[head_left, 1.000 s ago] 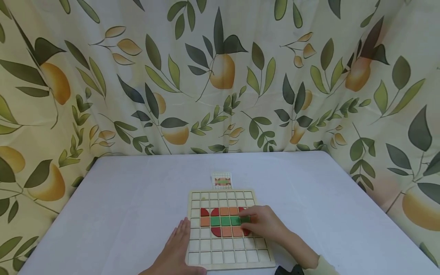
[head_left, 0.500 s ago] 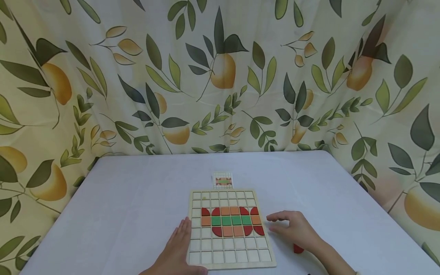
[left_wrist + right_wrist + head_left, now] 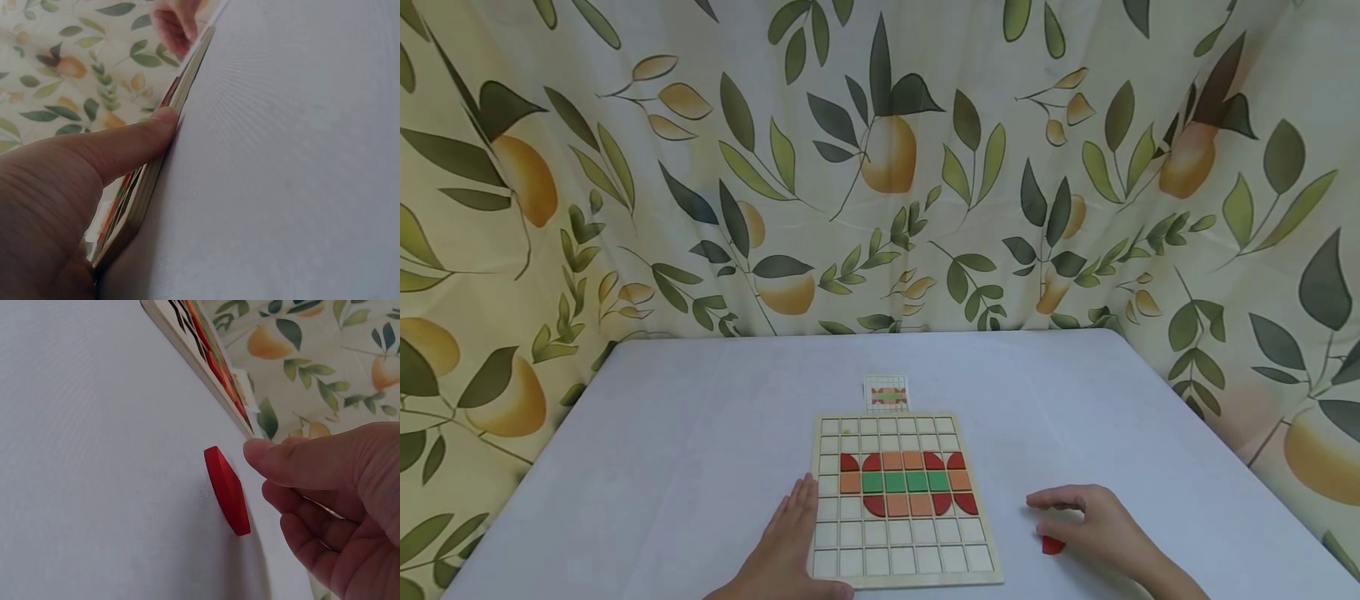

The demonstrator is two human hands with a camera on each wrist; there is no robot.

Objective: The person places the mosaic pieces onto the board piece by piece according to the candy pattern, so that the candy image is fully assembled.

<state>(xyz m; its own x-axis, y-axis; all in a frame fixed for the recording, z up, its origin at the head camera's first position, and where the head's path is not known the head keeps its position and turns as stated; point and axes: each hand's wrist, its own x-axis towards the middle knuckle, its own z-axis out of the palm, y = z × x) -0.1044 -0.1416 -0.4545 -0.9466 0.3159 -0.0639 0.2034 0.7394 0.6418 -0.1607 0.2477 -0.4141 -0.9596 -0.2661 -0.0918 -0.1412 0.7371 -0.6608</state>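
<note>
A wooden grid board (image 3: 910, 581) lies on the white table. Orange squares, a row of green squares (image 3: 895, 482) and red quarter-round tiles (image 3: 966, 502) fill cells in its middle rows. My left hand (image 3: 775, 542) rests along the board's left side, fingers straight, thumb at the near edge; the left wrist view shows the thumb (image 3: 140, 137) on the rim. Right of the board, my right hand (image 3: 1093, 525) hovers with loosely bent fingers and holds nothing. Just by its thumb lies a loose red quarter-round tile (image 3: 228, 494), partly covered by the hand in the head view.
A small pattern card (image 3: 886, 393) with a similar coloured design lies against the board's far edge. White cloth (image 3: 700, 433) covers the table, and a curtain (image 3: 880, 250) with leaves and fruit hangs behind it.
My right hand has left the board and moved right and nearer, to the loose red tile. Red tiles at the pattern's right end are now uncovered. The left hand stays put.
</note>
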